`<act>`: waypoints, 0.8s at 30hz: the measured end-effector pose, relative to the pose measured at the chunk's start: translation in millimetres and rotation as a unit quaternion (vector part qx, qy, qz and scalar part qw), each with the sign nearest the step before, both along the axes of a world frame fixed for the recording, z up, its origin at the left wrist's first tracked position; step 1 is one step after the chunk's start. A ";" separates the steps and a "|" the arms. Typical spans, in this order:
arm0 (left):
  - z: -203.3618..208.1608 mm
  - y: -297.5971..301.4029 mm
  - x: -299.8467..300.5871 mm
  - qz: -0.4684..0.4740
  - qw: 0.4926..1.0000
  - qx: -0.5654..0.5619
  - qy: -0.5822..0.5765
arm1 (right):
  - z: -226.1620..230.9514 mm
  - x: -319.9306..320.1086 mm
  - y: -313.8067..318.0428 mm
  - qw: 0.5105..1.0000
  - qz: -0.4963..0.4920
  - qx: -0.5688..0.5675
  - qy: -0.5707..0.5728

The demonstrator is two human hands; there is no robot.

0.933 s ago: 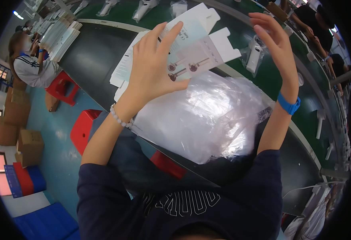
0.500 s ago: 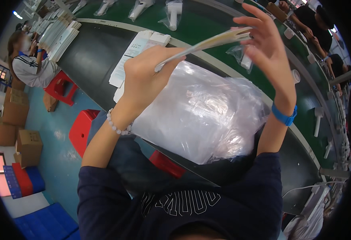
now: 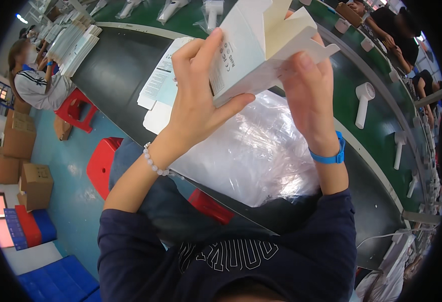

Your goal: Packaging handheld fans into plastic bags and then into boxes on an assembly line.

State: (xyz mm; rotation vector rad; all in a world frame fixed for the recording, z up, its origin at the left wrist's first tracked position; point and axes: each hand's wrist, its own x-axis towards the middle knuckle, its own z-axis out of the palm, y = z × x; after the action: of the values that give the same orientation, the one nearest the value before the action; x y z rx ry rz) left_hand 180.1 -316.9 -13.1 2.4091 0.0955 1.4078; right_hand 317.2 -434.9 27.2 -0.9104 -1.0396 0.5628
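A white carton (image 3: 251, 68) with open end flaps is held up above the table between my two hands. My left hand (image 3: 195, 83) grips its left side, thumb along the lower edge and fingers on the printed face. My right hand (image 3: 309, 93) closes on the right side, thumb near the open flaps; its other fingers are partly hidden behind the cardboard. Below lies a clear plastic bag (image 3: 251, 151) of pale contents that I cannot make out. Left of it is a stack of flat white cartons (image 3: 158, 85), partly covered by my left hand.
A green conveyor belt (image 3: 349, 108) curves past the table, carrying white handheld devices (image 3: 364, 103), some in clear bags. Red stools (image 3: 105, 163) stand at the left. One person (image 3: 37, 78) sits beside stacked cartons (image 3: 77, 48); others work across the belt.
The flat carton has been opened out into a box shape with its flaps spread. My right hand has come down and left onto it. Devices on the belt have shifted.
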 end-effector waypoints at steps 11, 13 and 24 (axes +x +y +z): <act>0.8 -0.5 -0.4 -0.019 0.999 0.038 0.007 | -1.6 15.6 -13.8 0.992 0.105 0.035 0.051; 0.4 -0.9 -1.7 -0.041 0.999 0.004 -0.020 | 6.8 9.1 -11.5 0.996 0.084 0.008 0.003; 18.0 -4.4 -5.1 -0.096 0.993 0.073 0.003 | 4.8 -1.3 -9.8 0.996 0.070 -0.060 0.018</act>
State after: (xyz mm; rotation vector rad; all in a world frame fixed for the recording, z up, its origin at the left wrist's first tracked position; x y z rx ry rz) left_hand 175.0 -321.3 4.9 2.4608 -0.2395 1.3622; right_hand 316.0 -444.7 32.0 -0.9338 -1.0518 0.7628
